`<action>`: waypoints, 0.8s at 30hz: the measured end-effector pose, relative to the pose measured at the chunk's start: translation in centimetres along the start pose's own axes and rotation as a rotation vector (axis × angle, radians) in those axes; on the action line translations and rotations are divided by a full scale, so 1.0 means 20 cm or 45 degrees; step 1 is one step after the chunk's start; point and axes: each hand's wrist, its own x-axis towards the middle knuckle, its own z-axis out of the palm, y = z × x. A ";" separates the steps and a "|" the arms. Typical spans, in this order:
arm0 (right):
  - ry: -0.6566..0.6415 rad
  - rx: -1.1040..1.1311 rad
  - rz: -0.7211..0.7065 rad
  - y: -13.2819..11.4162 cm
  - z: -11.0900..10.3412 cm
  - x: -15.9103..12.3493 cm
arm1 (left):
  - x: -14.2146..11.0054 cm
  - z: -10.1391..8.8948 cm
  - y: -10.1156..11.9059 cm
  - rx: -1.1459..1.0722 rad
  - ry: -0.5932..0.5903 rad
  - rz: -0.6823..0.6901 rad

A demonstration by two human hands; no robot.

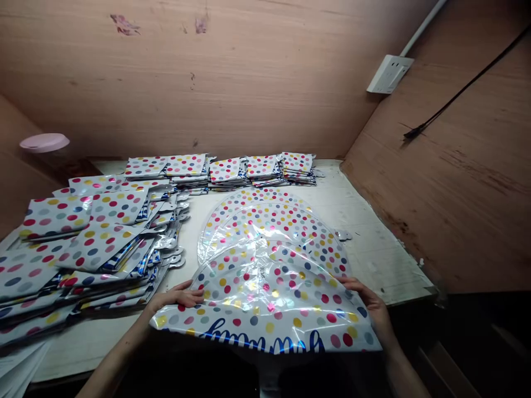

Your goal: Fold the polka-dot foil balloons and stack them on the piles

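A round foil balloon (269,301) with multicoloured polka dots and blue lettering along its near edge lies across the front of the table, under a clear shiny film. My left hand (176,294) grips its left edge, and my right hand (367,298) grips its right side. Behind it, partly covered, lie more dotted round balloons (259,218). Folded dotted balloons in stacks (93,237) are heaped just left of my left hand. The balloon's lower rim hides whatever lies beneath it.
Further stacks of folded balloons (240,171) line the back of the pale table (377,249). Plywood walls (186,72) enclose the back and right. A white wall socket (390,73) and a black cable (464,85) are on the right; a pink lid (44,142) is at left.
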 end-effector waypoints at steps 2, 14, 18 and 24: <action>-0.012 0.055 0.043 0.01 0.01 0.02 | 0.00 0.01 0.00 -0.010 0.044 0.014; -0.840 -0.919 -0.871 0.05 -0.18 -0.09 | 0.01 0.00 0.08 0.004 0.047 -0.047; -0.894 -0.603 -0.449 0.05 -0.14 -0.10 | 0.00 0.00 0.12 0.029 0.093 -0.205; -0.266 -0.066 0.481 0.02 -0.02 0.04 | 0.07 0.01 0.11 -0.073 0.363 -0.414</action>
